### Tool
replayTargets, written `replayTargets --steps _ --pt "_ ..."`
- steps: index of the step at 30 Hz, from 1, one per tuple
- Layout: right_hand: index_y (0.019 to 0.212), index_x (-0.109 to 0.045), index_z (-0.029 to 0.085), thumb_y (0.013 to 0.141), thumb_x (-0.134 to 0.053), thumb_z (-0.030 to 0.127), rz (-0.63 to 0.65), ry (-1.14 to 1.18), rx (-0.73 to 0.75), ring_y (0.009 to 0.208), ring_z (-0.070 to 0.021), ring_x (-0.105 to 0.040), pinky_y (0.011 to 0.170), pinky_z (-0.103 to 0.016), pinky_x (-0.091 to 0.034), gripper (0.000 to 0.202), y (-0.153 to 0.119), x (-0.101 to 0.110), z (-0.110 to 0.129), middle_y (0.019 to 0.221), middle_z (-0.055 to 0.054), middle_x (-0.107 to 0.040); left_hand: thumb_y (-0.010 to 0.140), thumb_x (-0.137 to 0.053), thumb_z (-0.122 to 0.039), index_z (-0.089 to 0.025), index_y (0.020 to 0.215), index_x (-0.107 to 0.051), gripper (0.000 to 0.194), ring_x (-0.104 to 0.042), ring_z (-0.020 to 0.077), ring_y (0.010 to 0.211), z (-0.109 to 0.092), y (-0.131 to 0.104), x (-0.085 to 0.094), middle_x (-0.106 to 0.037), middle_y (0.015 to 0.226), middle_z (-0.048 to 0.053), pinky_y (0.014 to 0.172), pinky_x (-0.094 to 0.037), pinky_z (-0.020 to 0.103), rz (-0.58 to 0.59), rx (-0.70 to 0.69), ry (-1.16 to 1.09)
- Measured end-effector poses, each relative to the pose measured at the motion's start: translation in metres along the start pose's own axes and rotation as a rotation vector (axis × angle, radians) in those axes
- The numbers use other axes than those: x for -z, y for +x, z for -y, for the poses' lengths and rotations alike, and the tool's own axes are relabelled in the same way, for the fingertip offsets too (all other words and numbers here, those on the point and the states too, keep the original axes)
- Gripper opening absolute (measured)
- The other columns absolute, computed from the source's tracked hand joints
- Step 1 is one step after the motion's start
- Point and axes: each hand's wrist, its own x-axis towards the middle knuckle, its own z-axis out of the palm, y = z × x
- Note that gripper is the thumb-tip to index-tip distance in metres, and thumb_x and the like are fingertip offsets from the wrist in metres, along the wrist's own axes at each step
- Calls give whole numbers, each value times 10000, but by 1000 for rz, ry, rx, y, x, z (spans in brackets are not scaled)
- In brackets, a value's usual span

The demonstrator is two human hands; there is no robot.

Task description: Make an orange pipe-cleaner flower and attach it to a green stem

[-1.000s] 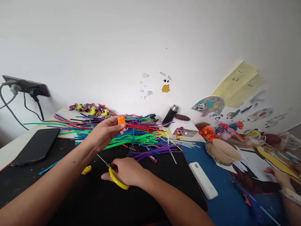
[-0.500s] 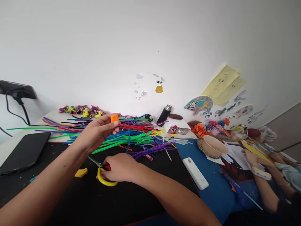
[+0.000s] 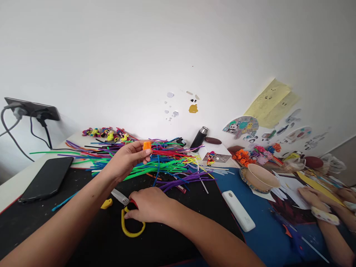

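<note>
A small yellow piece lies on the black mat. Beside it, scissors slant, blade tips pointing forward-left, long axis running back-right toward the yellow loop. The left hand pinches an orange piece, roughly upright, before coloured stems; the right hand holds the scissors' handles.

The bare left forearm enters from 8 o'clock and points to 2, its left hand raised, thumb and fingers pinched together. The right forearm enters from 5 o'clock, aimed toward 10 — its right hand lower, back upward, fingers curled, thumb pointing to about 9.
</note>
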Motion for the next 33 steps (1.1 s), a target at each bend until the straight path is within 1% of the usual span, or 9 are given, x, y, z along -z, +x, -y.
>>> replayTargets --steps 3,7,9,15,19,23,27,30,33 --pt "1155 -744 201 996 -684 624 -14 -13 -2 973 -345 -805 768 -392 -598 456 -2 -1 1 1057 -134 -834 696 -1001 -426 -176 964 -826 406 -614 153 642 3 0 -1 -707 771 27 603 -487 273 40 -20 79" --pt "1121 -759 207 1043 -611 629 -48 4 11 935 -327 -803 726 -365 -566 454 -7 -5 0 1007 -115 -833 680 -1000 -494 -190 1013 -830 482 -611 168 651 4 -1 -4 -709 769 23 599 -477 284 58 -23 136" --pt "1123 -772 224 1049 -628 593 -66 53 3 932 -304 -803 718 -339 -542 403 -12 -8 -2 997 -89 -837 690 -994 -519 -187 978 -833 468 -605 166 652 3 -1 -4 -706 759 26 604 -474 282 76 -25 157" --pt "1134 -827 267 1061 -688 461 -219 310 -66 951 -229 -793 750 -278 -491 249 -26 -18 -16 1029 -38 -853 705 -986 -535 -188 933 -827 445 -595 167 652 6 -1 -3 -697 727 28 606 -472 274 85 -9 175" --pt "1016 -826 220 1046 -693 379 -386 616 -128 726 -168 -725 686 -254 -462 210 -24 -29 -33 783 -9 -788 639 -1014 -526 -179 871 -803 467 -585 165 634 13 2 -4 -685 710 22 602 -481 278 69 20 200" --pt "917 -761 192 1017 -679 425 -584 994 -153 557 -129 -597 610 -240 -443 267 -8 -33 -52 608 38 -641 615 -1011 -534 -180 888 -783 501 -591 169 632 21 7 0 -697 726 16 613 -499 287 37 59 259" --pt "888 -699 200 975 -662 549 -759 1268 -132 451 -114 -465 512 -240 -386 362 16 -25 -67 533 68 -542 626 -999 -527 -183 952 -772 526 -624 185 675 28 12 7 -716 759 10 649 -525 299 -17 98 347" --pt "922 -670 214 957 -659 604 -828 1385 -139 424 -113 -427 474 -242 -360 391 29 -20 -78 529 79 -520 625 -1011 -505 -177 1011 -771 560 -644 187 726 32 16 12 -749 850 19 678 -537 300 -35 131 380" --pt "990 -679 216 968 -643 626 -886 1373 -145 444 -121 -452 480 -243 -370 413 30 -24 -90 547 80 -520 670 -1000 -518 -173 1071 -775 575 -638 168 743 40 18 15 -768 925 26 692 -542 287 -7 186 393"
